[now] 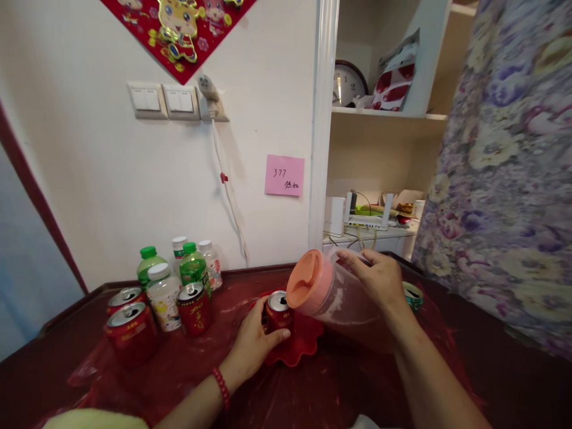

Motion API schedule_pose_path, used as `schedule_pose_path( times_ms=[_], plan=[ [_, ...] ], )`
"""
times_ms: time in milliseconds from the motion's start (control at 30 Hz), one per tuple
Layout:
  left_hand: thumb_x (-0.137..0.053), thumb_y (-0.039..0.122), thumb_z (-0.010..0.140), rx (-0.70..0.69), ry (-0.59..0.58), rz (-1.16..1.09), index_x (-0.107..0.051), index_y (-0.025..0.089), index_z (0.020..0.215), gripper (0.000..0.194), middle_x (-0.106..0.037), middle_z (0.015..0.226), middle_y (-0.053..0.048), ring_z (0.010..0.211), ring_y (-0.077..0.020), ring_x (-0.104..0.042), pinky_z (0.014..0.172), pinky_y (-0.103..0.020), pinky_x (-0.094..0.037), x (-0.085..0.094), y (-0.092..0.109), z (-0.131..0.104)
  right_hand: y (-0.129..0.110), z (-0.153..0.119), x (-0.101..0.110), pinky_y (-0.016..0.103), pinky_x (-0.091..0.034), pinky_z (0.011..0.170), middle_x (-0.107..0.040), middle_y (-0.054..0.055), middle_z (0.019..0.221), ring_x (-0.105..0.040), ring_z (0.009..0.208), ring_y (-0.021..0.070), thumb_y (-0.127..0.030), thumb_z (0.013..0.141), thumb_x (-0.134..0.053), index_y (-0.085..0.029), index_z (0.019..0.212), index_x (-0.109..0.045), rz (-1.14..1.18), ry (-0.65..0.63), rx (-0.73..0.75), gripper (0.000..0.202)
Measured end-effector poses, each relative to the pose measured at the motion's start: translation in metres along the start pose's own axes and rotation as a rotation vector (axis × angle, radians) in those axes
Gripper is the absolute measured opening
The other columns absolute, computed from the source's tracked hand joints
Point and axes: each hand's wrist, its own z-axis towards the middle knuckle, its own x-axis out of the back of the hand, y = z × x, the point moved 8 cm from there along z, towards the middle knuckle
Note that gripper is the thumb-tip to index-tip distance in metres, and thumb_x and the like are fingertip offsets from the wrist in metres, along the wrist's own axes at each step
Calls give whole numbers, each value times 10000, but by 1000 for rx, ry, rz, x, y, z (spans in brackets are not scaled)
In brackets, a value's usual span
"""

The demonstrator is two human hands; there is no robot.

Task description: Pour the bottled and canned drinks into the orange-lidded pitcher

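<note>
My left hand (pixel 255 336) is wrapped round a red drink can (pixel 279 317), which is open at the top and stands upright on a red scalloped plate (pixel 292 356). A clear plastic pitcher (pixel 346 298) with an orange lid is in my right hand (pixel 379 277), my fingers closed at its handle side. The pitcher is tilted to the left, its lid close beside the can's opening. Whether liquid is flowing between them I cannot tell.
Red cans (pixel 133 333) and several bottles with green or white caps (pixel 164 298) stand at the left of the dark red table (pixel 250 393). A green can (pixel 413 296) sits behind my right wrist. A floral curtain (pixel 504 179) hangs at right; a wall (pixel 259 232) rises behind.
</note>
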Motion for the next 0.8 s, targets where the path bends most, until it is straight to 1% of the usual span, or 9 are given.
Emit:
schedule_pose_path(
  times_ms=[100, 300, 500, 633, 800],
  plan=[
    [-841, 287, 668, -15, 6, 10, -566, 196, 1319, 713, -649, 1427, -170, 1335, -353, -602, 1154, -523, -445, 1, 1, 0, -1, 0, 1, 280, -246, 522, -278, -51, 538, -317, 556, 141, -897, 660, -607, -256, 492, -393, -1, 3, 3, 697],
    [-830, 246, 666, -19, 21, 49, -577, 201, 1325, 707, -660, 1419, -157, 1333, -354, -605, 1150, -534, -446, 3, -1, 1, 0, 1, 0, 284, -251, 527, -288, -51, 543, -319, 560, 144, -896, 666, -606, -256, 498, -409, -6, 0, 3, 690],
    [-842, 286, 672, -27, 10, 7, -579, 201, 1337, 720, -647, 1435, -164, 1344, -356, -597, 1145, -528, -457, 1, -3, 1, 2, 0, -1, 284, -243, 534, -279, -52, 544, -321, 565, 144, -887, 661, -617, -255, 498, -384, -7, -4, -6, 693],
    [-831, 263, 672, -24, 21, 31, -576, 195, 1335, 714, -648, 1437, -163, 1353, -356, -588, 1169, -527, -430, 2, 0, 1, 2, 0, 0, 284, -246, 538, -286, -51, 547, -320, 569, 144, -890, 663, -614, -252, 501, -411, -6, -4, -10, 689],
    [-847, 280, 661, -14, 24, 40, -577, 197, 1339, 734, -655, 1426, -162, 1329, -355, -605, 1150, -518, -451, 3, -1, 1, 2, 0, -1, 282, -252, 530, -300, -49, 546, -328, 568, 146, -901, 657, -612, -251, 505, -444, 0, -3, -5, 688]
  ],
)
